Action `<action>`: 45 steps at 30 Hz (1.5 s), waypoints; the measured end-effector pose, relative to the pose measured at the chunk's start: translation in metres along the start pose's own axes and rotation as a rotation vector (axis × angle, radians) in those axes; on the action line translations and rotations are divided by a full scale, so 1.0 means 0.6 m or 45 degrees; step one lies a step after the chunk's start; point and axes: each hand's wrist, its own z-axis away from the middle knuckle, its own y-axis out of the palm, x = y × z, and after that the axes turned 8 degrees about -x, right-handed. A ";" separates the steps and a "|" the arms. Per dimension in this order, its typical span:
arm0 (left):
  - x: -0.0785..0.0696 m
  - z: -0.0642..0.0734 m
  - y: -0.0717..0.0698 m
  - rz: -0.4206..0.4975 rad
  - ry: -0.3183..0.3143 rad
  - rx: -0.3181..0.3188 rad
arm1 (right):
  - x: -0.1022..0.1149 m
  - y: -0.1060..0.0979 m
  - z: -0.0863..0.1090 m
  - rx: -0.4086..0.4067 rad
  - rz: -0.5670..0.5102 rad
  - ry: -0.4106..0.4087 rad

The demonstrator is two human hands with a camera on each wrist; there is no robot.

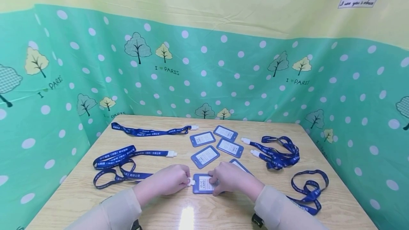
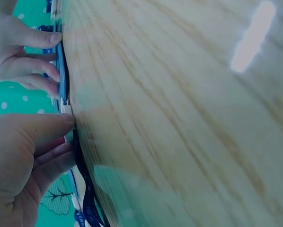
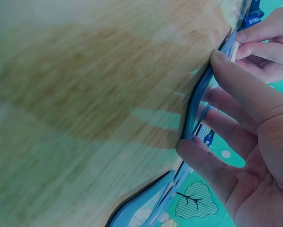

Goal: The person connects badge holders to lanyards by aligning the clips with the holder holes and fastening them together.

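In the head view, the left hand (image 1: 166,181) has thumb and fingers drawn together, pinching the white plastic clip (image 1: 191,182) of a navy lanyard (image 1: 137,175). The right hand (image 1: 230,176) holds a blue ID card holder (image 1: 199,189) low on the wood-grain table (image 1: 179,208), between both hands, its slotted end meeting the clip; whether the clip is hooked through cannot be told. Six card holders show in all: the held one, four loose ones (image 1: 205,156) beyond, and one (image 1: 239,165) partly covered by the right hand. Lanyards seem to number six — three at left counting the pinched one, a tangled pair (image 1: 276,160) at right, and one (image 1: 311,197) by the right sleeve (image 1: 274,205). Five white clips are visible.

In the left wrist view, the left thumb presses the clip against curled fingers, and the lanyard trails from that grip. Past it, the right thumb and fingers take the card holder's long edge.

In the right wrist view, the right hand is partly open, thumb and spread fingertips gripping the card holder's rim. Another card holder (image 3: 127,213) lies near the lower edge — the left hand's pinch shows at upper right.
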 end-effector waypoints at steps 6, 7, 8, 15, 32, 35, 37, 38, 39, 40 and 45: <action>0.002 0.000 0.000 0.028 -0.015 0.008 | 0.000 0.000 0.001 -0.002 -0.001 0.000; 0.002 -0.001 0.000 0.033 -0.019 0.012 | 0.000 -0.001 0.001 -0.001 0.002 -0.001; 0.003 -0.001 0.001 0.035 -0.019 0.013 | 0.001 -0.001 0.001 0.000 0.004 0.000; 0.002 -0.002 0.003 0.024 -0.022 0.008 | 0.002 -0.003 0.003 -0.007 -0.007 0.002; 0.002 -0.004 0.006 0.034 -0.045 0.026 | 0.001 0.002 -0.001 -0.005 -0.016 0.000; 0.001 -0.003 0.006 0.036 -0.053 0.014 | 0.002 0.002 -0.002 -0.009 -0.018 0.000; 0.000 -0.003 0.007 0.033 -0.057 0.005 | 0.002 0.001 -0.003 -0.009 -0.023 0.007; 0.000 -0.003 0.007 0.032 -0.058 0.000 | 0.003 0.001 -0.003 -0.007 -0.028 0.012; 0.000 -0.003 0.008 0.030 -0.058 -0.005 | 0.003 0.000 -0.003 -0.003 -0.036 0.021; -0.001 -0.003 0.008 0.030 -0.059 -0.010 | 0.003 0.000 -0.003 0.001 -0.042 0.029; -0.002 -0.003 0.010 0.029 -0.062 -0.025 | 0.003 0.001 -0.003 0.017 -0.056 0.061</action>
